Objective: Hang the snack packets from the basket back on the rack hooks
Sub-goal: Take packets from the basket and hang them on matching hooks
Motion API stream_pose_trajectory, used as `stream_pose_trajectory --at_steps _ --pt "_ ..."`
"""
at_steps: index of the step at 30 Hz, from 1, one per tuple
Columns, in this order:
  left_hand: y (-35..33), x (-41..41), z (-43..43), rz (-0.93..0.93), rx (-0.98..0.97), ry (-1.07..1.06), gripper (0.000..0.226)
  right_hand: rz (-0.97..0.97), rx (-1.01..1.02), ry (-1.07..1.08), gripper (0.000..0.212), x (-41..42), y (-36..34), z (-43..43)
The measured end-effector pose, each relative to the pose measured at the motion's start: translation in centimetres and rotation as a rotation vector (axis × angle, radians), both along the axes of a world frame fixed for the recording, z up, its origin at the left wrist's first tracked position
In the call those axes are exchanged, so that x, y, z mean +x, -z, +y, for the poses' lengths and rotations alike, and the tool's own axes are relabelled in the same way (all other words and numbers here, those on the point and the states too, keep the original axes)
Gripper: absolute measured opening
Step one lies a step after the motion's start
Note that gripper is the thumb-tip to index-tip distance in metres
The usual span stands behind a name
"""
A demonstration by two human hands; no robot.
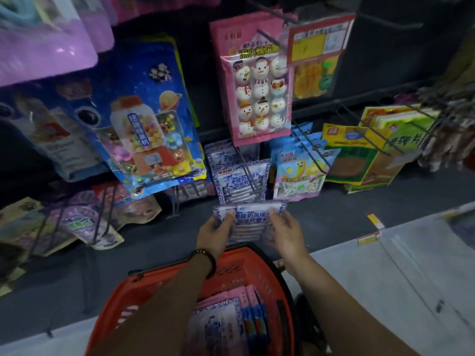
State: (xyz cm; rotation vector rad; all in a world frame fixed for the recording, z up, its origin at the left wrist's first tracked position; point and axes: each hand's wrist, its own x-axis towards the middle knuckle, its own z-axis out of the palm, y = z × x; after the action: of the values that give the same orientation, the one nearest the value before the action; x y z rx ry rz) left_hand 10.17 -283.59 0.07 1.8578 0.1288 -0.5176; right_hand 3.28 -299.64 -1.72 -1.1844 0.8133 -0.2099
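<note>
Both-handed: left hand (218, 228) and right hand (285, 230) pinch side edges of a blue-white snack packet (248, 222), held above the red basket (144, 291), below the matching hook (250, 179).

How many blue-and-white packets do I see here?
4: the held packet between left hand and right hand; front hook packet; rear hook packet; basket packet in the red basket. Others may be hidden.

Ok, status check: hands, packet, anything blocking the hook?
Both grip the blue-and-white packet: left hand, right hand. It sits just under the hook tip, matching packets hung behind. Nothing seen blocking; basket below.
</note>
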Motion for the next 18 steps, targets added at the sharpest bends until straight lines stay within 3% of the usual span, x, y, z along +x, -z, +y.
stream_pose_trajectory --at_steps 2,4,10,18 --pt "-0.2 0.3 -0.8 0.068 -0.083 -0.072 0.053 0.016 -0.037 -0.024 0.123 0.7 0.1 -0.1" --pt "0.0 0.8 -1.5 0.136 -0.151 -0.13 0.044 0.017 -0.053 -0.036 0.136 1.3 0.4 -0.7" --pt "0.9 1.3 -3.2 0.128 -0.099 -0.126 0.054 0.002 -0.091 0.036 0.097 2.1 -0.9 -1.5" --pt "0.5 2.3 -4.3 0.138 -0.029 -0.174 0.055 -0.031 -0.233 -0.085 0.075 1.8 -0.9 -1.5"
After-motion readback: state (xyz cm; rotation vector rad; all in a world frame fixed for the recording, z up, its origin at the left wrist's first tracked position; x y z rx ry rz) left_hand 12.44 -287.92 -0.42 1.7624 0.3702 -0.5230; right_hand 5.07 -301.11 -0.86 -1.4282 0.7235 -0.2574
